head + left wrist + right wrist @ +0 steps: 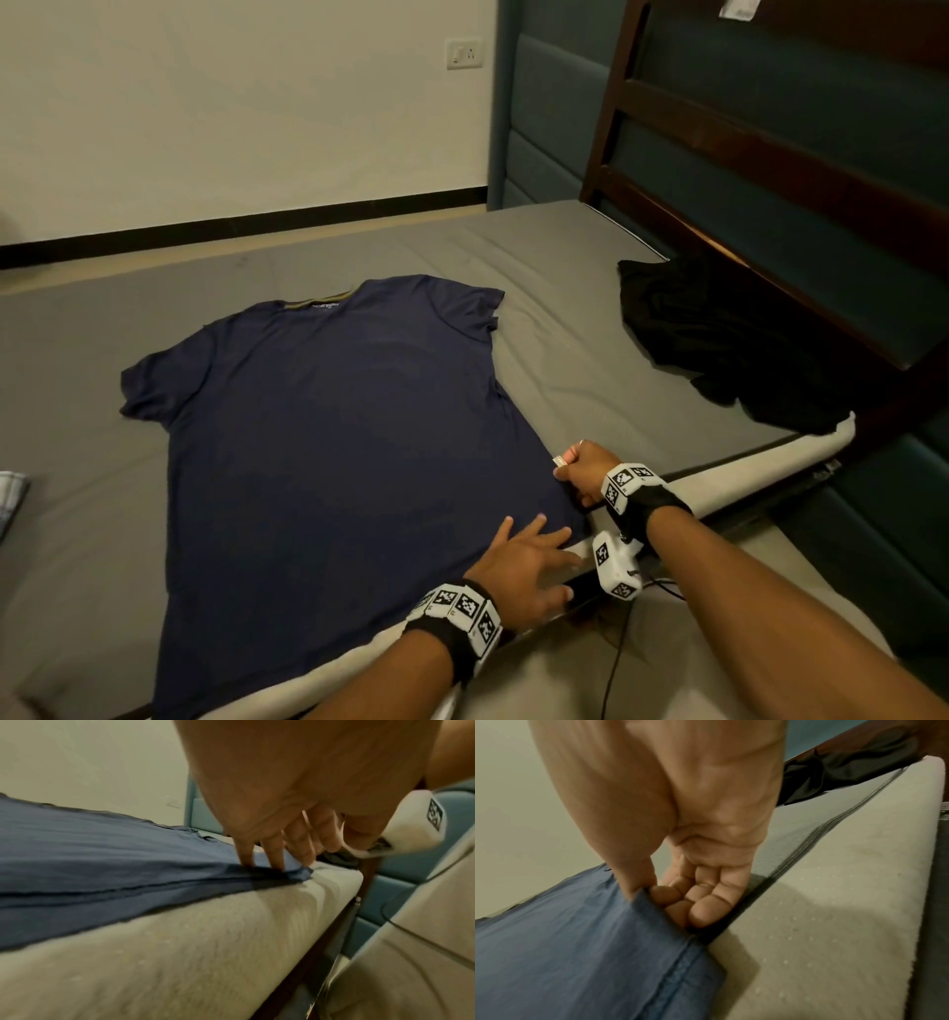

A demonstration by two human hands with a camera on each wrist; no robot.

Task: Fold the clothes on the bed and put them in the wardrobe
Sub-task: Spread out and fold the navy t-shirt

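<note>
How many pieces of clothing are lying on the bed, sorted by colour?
Navy blue T-shirt, spread flat, left hand pressing its hem, right hand pinching its corner: 1
Black garment, crumpled near the headboard: 1
Checked cloth, only an edge visible at the left, kind unclear: 1
Total: 3

Lighting is dim, soft and warm in all three views, with no glare. In the head view, the black garment [719, 334] by the headboard [770, 154] shows almost no detail. Straight lines bow toward the frame edges in this view. In the left wrist view, the mattress edge [180, 953] is smeared with motion blur. In the right wrist view, the right hand [680, 821] casts a soft shadow on the mattress side, and the near wrist area is out of focus.
</note>
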